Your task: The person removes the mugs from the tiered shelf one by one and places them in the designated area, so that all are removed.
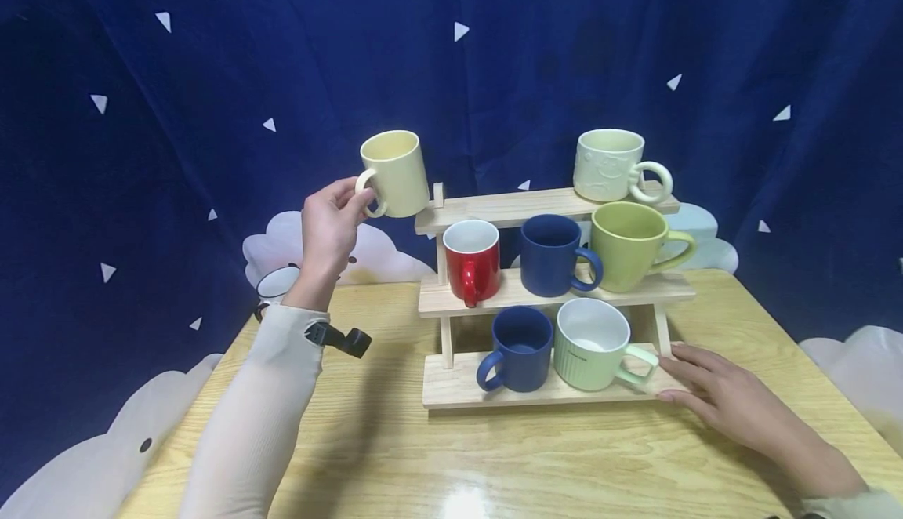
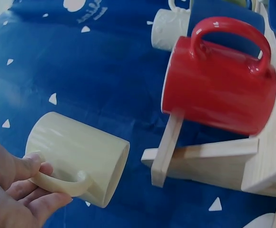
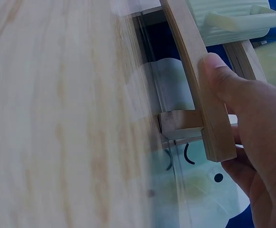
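L hand (image 1: 331, 217) pinches the yellow mug (image 1: 402, 182) by its handle, thumb on one side, fingers curled on the other. Mug's approx. upright, rim up, off the L end of the top shelf (image 1: 515, 205); L wrist view shows a gap btw mug & wood. Handle grip prob. chosen b/c it leaves the base free & keeps the fingers out from under it.

R hand (image 1: 727, 393) is narrow on the R end of the bottom shelf (image 1: 451, 382), thumb along the front edge, fingertips partly hidden behind wood. Looks like a steadying hold, low down so the rack (image 1: 447, 339) won't slide on the desk (image 1: 564, 456).

Top shelf also bears the white mug (image 1: 608, 166), R end, handle out R. Mid shelf (image 1: 433, 299), L to R: red mug (image 1: 482, 256), handle to front, prob. to save width; mid blue mug (image 1: 546, 256), handle R, overlapping the green mug (image 1: 621, 248) in head view, contact unclear; green's handle points R, clear of neighbors. Bottom shelf: low blue mug (image 1: 524, 358), handle front-L, & ribbed mug (image 1: 589, 350), handle R twd the hand. Those handles face apart, prob. so the bodies can sit close.
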`<move>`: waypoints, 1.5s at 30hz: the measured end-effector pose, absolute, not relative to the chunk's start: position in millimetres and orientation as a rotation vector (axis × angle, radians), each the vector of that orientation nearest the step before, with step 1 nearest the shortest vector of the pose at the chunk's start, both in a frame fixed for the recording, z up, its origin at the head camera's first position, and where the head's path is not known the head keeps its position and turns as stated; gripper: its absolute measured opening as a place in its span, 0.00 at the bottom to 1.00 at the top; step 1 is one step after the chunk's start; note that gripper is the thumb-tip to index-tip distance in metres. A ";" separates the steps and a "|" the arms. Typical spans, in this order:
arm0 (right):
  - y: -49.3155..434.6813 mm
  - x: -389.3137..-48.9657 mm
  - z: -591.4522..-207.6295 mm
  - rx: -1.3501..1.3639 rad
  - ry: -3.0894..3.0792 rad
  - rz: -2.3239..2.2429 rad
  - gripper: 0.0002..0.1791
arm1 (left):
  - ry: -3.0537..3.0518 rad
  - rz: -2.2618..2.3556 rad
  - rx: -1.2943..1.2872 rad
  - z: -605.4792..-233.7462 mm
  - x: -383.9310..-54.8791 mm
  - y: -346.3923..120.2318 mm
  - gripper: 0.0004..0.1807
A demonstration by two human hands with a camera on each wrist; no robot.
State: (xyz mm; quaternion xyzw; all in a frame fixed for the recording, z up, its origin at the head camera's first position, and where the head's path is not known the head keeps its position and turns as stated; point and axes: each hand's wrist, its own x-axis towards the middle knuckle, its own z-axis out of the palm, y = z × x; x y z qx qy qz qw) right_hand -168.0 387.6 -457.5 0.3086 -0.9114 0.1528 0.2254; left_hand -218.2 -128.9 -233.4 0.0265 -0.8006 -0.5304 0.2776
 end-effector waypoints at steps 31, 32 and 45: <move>389.9 -167.8 -458.6 0.835 -2.533 0.405 0.30 | -2.103 -1.391 0.328 -321.3 -213.3 -197.8 0.17; 389.6 -167.7 -458.6 0.838 -2.528 0.408 0.30 | -2.110 -1.371 0.347 -325.7 -213.6 -199.8 0.17; 388.2 -167.0 -460.0 0.814 -2.543 0.410 0.30 | -2.089 -1.390 0.413 -368.2 -210.0 -217.4 0.16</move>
